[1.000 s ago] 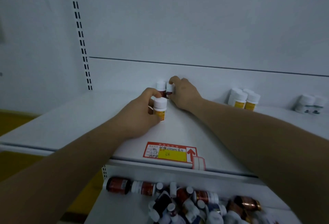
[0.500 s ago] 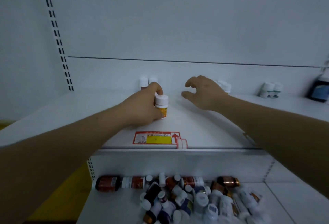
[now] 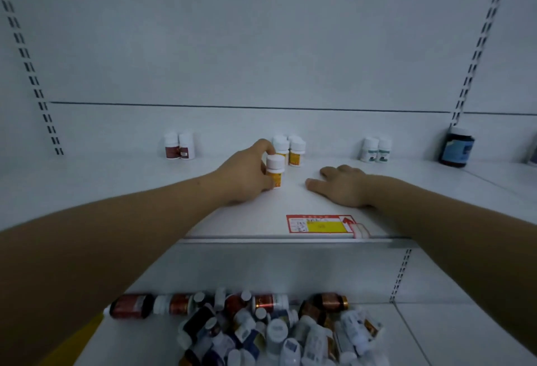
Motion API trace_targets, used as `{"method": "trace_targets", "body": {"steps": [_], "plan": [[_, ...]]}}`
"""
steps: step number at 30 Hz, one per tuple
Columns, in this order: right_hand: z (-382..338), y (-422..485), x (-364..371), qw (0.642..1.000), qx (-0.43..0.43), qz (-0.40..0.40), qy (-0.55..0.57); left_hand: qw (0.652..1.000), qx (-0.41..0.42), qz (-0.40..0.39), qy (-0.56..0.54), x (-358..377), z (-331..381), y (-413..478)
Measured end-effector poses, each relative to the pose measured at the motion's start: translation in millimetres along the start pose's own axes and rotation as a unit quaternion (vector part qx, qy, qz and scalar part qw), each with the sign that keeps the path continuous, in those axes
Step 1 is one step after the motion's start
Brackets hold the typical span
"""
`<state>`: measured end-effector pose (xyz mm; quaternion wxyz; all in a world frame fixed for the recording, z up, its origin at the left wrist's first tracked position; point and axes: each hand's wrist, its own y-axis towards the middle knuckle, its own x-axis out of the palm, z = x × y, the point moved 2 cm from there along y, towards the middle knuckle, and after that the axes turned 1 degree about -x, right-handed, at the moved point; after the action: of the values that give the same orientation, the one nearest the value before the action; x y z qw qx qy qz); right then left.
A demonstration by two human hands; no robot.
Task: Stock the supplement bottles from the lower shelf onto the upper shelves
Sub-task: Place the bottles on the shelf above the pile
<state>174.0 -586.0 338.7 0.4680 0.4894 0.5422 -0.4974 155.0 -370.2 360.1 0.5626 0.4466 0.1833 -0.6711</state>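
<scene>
White upper shelf (image 3: pixel 116 179) (left hand (image 3: pixel 244 179) grips bottle (image 3: pixel 274 169)), slotted white wall (image 3: pixel 261 31) behind.

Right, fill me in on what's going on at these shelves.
A person is stocking bottles. Their left hand grips a small white-capped bottle with an orange label, upright on the white upper shelf in front of a matching group. The right hand rests open on that shelf, holding nothing. A heap of mixed supplement bottles lies on the lower shelf.
</scene>
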Motion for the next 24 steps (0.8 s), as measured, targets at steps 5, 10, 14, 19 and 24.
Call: {"method": "trace_targets", "body": {"steps": [5,10,14,19,24], "plan": [[1,4,4,1.0,-0.007,-0.012,-0.001,0.997,-0.044,0.052,0.043,10,5,17],[0,1,4,1.0,-0.003,-0.002,-0.007,0.993,-0.063,0.074,0.066,19,6,34],[0,1,5,1.0,-0.003,-0.006,-0.008,0.992,-0.059,0.084,0.071,25,4,44],[0,1,5,1.0,-0.002,-0.004,-0.01,0.99,-0.07,0.088,0.088,30,-1,52],[-1,0,5,1.0,-0.002,0.0,-0.005,0.987,-0.095,0.076,0.105,28,-1,53]]}}
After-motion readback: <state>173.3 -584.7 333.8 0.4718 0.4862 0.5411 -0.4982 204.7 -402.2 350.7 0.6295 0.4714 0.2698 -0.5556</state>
